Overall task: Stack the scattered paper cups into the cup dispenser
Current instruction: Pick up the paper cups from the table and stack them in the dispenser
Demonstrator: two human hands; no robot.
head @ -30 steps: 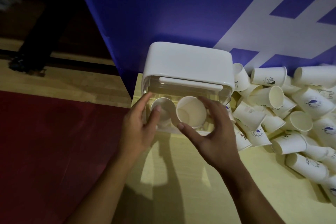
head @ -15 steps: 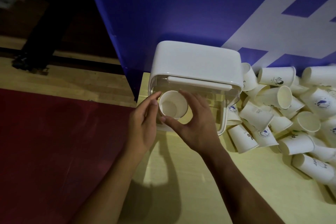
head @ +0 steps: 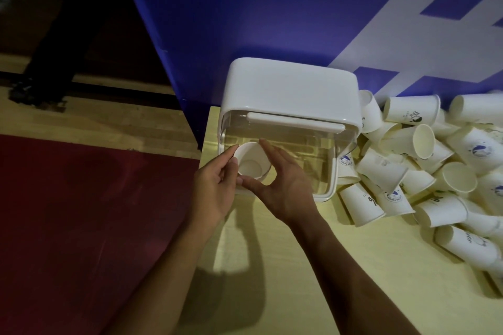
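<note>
Mat [head: 81,212], dark red, is seen on the floor at far left, off the table [head: 313,294] edge. Left hand [head: 215,187] is set against the cup [head: 250,163] from its left, fingers curled and touching the left rim and wall. The cup is placed at the left end of the dispenser [head: 291,87], inside the clear front part, mouth turned up toward the camera, so its long axis is judged to run down into the box. Whether other cups are nested under it cannot be told. Right hand [head: 285,187] is closed on the same cup from the right: thumb under the near rim, index over the far rim, the cup pinched between them. The cup lies between both hands, equally near to each. A push straight down along that axis is judged to be the seating move. The dispenser's right half appears unfilled. Pile [head: 424,168] of loose cups is left on the table just right of the dispenser, nearer to the right hand, many on their sides.
</note>
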